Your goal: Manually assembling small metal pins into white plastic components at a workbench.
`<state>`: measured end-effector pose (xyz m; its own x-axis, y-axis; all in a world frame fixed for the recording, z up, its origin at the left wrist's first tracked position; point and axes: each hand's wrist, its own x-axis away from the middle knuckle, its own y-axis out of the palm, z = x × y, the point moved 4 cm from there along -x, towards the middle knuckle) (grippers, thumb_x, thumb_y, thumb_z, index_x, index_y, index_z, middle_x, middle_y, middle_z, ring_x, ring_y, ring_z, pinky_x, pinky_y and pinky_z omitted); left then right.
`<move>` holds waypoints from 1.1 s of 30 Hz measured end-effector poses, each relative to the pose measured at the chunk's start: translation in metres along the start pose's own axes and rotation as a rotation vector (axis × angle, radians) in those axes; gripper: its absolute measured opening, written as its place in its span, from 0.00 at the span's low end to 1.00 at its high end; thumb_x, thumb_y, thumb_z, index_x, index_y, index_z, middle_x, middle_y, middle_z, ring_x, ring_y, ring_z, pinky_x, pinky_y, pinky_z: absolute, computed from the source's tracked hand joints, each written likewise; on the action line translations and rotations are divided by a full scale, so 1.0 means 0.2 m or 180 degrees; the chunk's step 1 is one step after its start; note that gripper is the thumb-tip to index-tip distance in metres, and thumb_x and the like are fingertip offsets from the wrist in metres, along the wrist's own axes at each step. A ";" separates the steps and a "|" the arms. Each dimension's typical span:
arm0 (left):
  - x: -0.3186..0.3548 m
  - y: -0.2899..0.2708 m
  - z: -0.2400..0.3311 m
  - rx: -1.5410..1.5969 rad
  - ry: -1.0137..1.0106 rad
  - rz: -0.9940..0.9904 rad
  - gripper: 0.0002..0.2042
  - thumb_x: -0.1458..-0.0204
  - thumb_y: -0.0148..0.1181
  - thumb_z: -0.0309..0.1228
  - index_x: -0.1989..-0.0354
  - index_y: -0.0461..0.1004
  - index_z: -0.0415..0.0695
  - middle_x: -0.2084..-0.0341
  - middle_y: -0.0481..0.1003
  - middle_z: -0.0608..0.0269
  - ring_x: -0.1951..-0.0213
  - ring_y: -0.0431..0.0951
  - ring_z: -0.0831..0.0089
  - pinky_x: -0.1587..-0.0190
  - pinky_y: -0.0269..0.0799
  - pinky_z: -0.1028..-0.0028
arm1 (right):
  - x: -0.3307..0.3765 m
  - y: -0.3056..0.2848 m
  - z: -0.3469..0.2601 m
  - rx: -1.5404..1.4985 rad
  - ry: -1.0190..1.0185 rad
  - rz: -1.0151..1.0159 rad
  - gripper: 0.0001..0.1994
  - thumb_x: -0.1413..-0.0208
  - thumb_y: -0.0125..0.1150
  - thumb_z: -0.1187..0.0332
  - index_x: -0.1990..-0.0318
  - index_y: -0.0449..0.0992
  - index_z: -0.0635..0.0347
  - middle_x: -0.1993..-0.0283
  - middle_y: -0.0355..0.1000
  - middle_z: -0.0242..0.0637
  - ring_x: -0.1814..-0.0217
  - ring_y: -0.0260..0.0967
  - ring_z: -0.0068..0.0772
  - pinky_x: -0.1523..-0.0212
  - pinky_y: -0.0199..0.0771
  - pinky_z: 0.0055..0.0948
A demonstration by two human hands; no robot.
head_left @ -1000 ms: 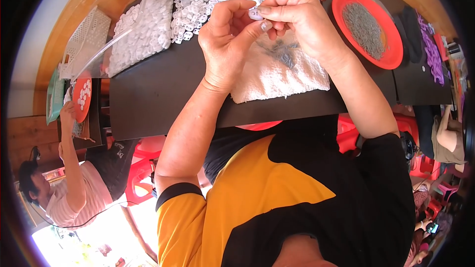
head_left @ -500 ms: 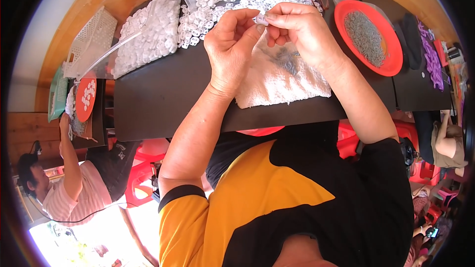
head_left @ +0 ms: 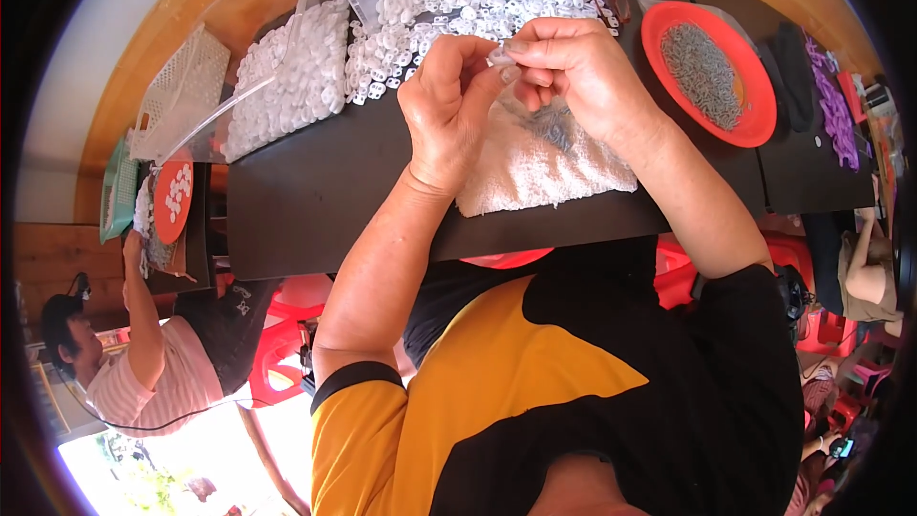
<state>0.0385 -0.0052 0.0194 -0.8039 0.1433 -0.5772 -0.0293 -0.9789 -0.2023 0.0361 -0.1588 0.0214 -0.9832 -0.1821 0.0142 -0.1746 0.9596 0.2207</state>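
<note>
Since the earlier frame my hands had drifted slightly right and lower, and stayed joined above the white towel (head_left: 535, 167) on the black table (head_left: 315, 186). My left hand (head_left: 447, 100) had its fingers closed toward the small clear plastic piece (head_left: 501, 55), and my right hand (head_left: 573, 67) pinched it from the other side; it sat between the two, equally near both, its long axis too small to tell. Left lay a clear bag of white pieces (head_left: 287, 72); right, a round red tray of grey bits (head_left: 709, 72).
</note>
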 end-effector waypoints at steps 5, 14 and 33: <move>0.00 0.00 -0.05 0.0581 -0.0055 0.0044 0.07 0.50 0.63 0.19 0.64 0.74 0.39 0.76 0.73 0.70 0.73 0.70 0.84 0.69 0.67 0.82 | 0.00 0.03 -0.01 0.0170 -0.0113 0.0177 0.07 0.47 0.61 0.67 0.71 0.78 0.62 0.78 0.68 0.29 0.78 0.68 0.23 0.75 0.64 0.22; 0.01 0.00 -0.03 0.0829 -0.0814 -0.0006 0.05 0.47 0.62 0.21 0.62 0.76 0.39 0.73 0.75 0.69 0.74 0.68 0.86 0.72 0.64 0.84 | -0.01 0.02 0.02 0.0075 -0.0002 0.0006 0.09 0.42 0.57 0.66 0.71 0.75 0.62 0.77 0.69 0.31 0.76 0.70 0.24 0.72 0.65 0.21; 0.03 0.02 -0.05 0.0476 -0.0928 -0.0279 0.05 0.47 0.62 0.22 0.63 0.76 0.38 0.73 0.74 0.71 0.73 0.68 0.84 0.68 0.66 0.82 | -0.29 -0.69 -0.68 0.0923 -0.1634 0.2050 0.02 0.49 0.61 0.75 0.70 0.77 0.63 0.81 0.71 0.37 0.79 0.72 0.32 0.79 0.71 0.26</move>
<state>0.0407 -0.0067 0.0071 -0.9299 0.2013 -0.3079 -0.1752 -0.9783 -0.1104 0.1249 -0.3103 0.1224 -0.7859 0.4665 -0.4059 0.4852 0.8721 0.0629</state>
